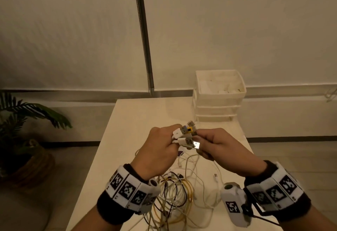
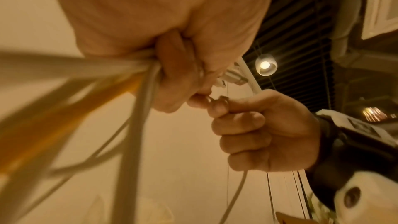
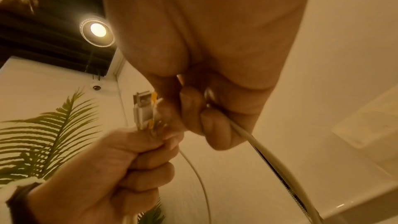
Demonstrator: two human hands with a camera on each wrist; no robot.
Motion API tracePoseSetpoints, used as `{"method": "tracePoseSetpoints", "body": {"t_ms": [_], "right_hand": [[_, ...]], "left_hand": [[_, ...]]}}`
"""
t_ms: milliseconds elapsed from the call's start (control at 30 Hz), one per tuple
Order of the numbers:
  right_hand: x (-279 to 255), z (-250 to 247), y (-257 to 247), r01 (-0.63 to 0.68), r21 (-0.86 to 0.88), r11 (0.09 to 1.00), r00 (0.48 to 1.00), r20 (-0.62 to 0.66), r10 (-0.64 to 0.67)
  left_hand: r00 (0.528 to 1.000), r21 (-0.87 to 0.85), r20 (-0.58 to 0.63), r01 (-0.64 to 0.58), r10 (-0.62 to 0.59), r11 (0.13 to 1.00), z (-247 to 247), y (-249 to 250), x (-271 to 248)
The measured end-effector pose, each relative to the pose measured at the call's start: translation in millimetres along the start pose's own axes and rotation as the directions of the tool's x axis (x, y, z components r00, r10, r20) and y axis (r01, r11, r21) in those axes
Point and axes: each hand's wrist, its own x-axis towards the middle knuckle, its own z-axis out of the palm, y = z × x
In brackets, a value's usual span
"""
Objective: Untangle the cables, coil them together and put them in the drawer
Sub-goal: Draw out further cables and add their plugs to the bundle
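Observation:
My left hand [image 1: 162, 148] grips a bunch of USB plugs [image 1: 184, 132], white, yellow and grey, raised above the table; the same plugs [image 3: 146, 110] stick up from its fist in the right wrist view. My right hand [image 1: 213, 145] is beside it, fingers curled, pinching one white cable end [image 1: 196, 145]; its white cable [image 3: 254, 144] runs down from the fingers. The cables [image 1: 175, 192], white, yellow and black, hang from the left hand in a loose tangle onto the table [image 1: 127, 121]. A white drawer unit [image 1: 218, 96] stands at the table's back right, its top drawer open.
A potted palm [image 1: 21, 127] stands on the floor left of the table. A dark pole [image 1: 144, 36] runs up the white wall behind. The open top drawer holds several white items. The table's far half is bare.

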Motion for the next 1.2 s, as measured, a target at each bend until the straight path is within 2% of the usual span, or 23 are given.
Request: {"method": "tracePoseSetpoints", "body": {"t_ms": [100, 167, 300, 367, 433, 500, 533, 600, 667, 700, 867, 933, 1033, 1133, 1200], "right_hand": [[-6, -4, -2, -0.007, 0.099, 0.995, 1.000, -0.026, 0.010], [-8, -8, 0, -0.011, 0.138, 0.990, 0.999, -0.050, 0.018], [-12, -16, 13, -0.036, 0.150, 0.988, 0.994, -0.092, 0.050], [-12, -16, 18, -0.054, 0.149, 0.987, 0.991, -0.111, 0.071], [-8, -13, 20, -0.067, 0.159, 0.985, 0.988, -0.129, 0.088], [-2, -8, 17, -0.061, 0.152, 0.986, 0.987, -0.140, 0.082], [2, -6, 15, -0.050, 0.134, 0.990, 0.988, -0.140, 0.069], [8, -2, 10, -0.026, 0.106, 0.994, 0.991, -0.130, 0.040], [14, -1, 5, -0.013, 0.117, 0.993, 0.994, -0.109, 0.026], [15, -1, 4, -0.004, 0.120, 0.993, 0.995, -0.100, 0.017], [13, -5, 1, 0.066, 0.143, 0.987, 0.995, -0.083, -0.055], [11, -6, 4, 0.072, 0.170, 0.983, 0.994, -0.092, -0.057], [9, -4, 19, 0.041, 0.207, 0.977, 0.994, -0.109, -0.019], [9, -2, 33, 0.027, 0.235, 0.972, 0.994, -0.111, 0.000], [10, -1, 40, 0.005, 0.216, 0.976, 0.995, -0.098, 0.017]], "left_hand": [[0.993, 0.010, -0.108, 0.039, -0.037, 0.999, -11, -5, 4], [0.968, 0.001, -0.230, 0.109, -0.106, 0.994, -23, -10, 7], [0.812, -0.209, -0.481, 0.259, -0.330, 0.943, -60, -33, 9], [0.780, -0.143, -0.521, 0.320, -0.346, 0.937, -71, -38, 9], [0.809, 0.029, -0.501, 0.372, -0.309, 0.928, -69, -31, 7], [0.857, 0.163, -0.450, 0.355, -0.250, 0.921, -60, -16, 4], [0.894, 0.206, -0.400, 0.303, -0.203, 0.930, -53, -10, 2], [0.973, 0.235, -0.216, 0.136, -0.085, 0.962, -34, 1, -1], [0.999, 0.209, -0.034, 0.041, -0.034, 0.977, -13, 8, -1], [1.000, 0.183, -0.002, 0.029, -0.029, 0.983, -4, 10, -1], [0.987, 0.112, -0.157, 0.049, -0.031, 0.993, 0, 9, 5], [0.958, 0.086, -0.279, 0.089, -0.062, 0.992, -14, 6, 11], [0.869, 0.097, -0.486, 0.162, -0.095, 0.982, -44, 0, 22], [0.791, 0.080, -0.584, 0.282, -0.184, 0.956, -68, -14, 28], [0.714, -0.008, -0.645, 0.349, -0.272, 0.937, -81, -32, 29]]}}
